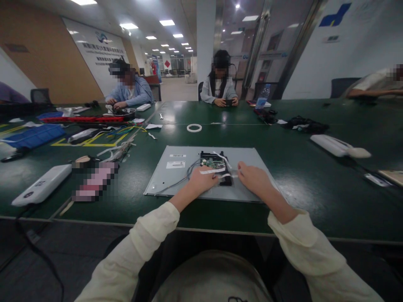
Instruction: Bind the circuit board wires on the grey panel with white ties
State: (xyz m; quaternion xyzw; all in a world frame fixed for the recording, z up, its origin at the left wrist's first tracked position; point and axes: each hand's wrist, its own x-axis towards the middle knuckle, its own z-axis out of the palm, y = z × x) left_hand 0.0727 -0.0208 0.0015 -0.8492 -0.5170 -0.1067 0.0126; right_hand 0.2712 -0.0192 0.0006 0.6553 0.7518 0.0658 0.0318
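A flat grey metal panel [176,176] with white labels lies on the green table in front of me. On its middle sits a black frame [227,180] holding a green circuit board [214,162], with white strips across it and a grey cable [176,183] running off to the left. My left hand [203,179] rests at the frame's lower left, fingers bent together by a white strip; what they pinch is too small to tell. My right hand [253,178] is just right of the frame, its thumb and fingers closed at the end of a clear or whitish strip.
A white tape ring [194,128] lies beyond the panel. To the left are a white device [42,184], a pink blurred item [96,182], cables and a blue tray [34,137]. Another white device [330,145] lies right. Several people sit around the table.
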